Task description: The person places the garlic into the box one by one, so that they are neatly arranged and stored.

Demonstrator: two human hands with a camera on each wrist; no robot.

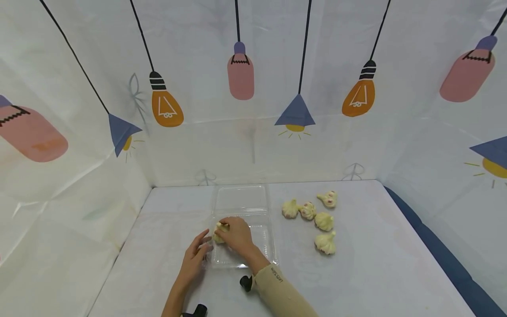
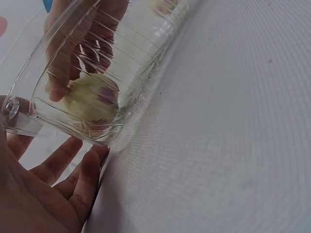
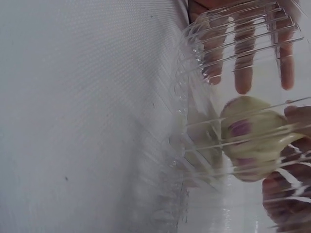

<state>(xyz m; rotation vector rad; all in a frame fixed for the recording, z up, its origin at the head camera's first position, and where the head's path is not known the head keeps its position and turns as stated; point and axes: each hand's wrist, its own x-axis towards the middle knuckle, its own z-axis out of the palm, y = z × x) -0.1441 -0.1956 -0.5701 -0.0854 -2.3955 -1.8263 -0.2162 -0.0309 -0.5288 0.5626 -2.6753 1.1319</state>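
My right hand [image 1: 236, 235] pinches a garlic bulb [image 1: 219, 238] by its stem, inside the left part of an open clear plastic clamshell box [image 1: 253, 265]. In the left wrist view the same garlic bulb [image 2: 92, 99], pale with a purple patch, shows through the box's ribbed wall. My left hand [image 1: 194, 257] lies along the outer left side of the box, its fingers extended and slightly bent. In the right wrist view the left hand's fingers [image 3: 243, 63] appear through the plastic, beyond the garlic bulb [image 3: 252, 141].
Several garlic bulbs [image 1: 325, 221] lie loose on the white table [image 1: 376, 264] right of the box. The box's lid [image 1: 241, 198] lies folded back toward the rear wall. White sheets printed with lamps surround the table, and a dark blue edge [image 1: 431, 242] runs along its right.
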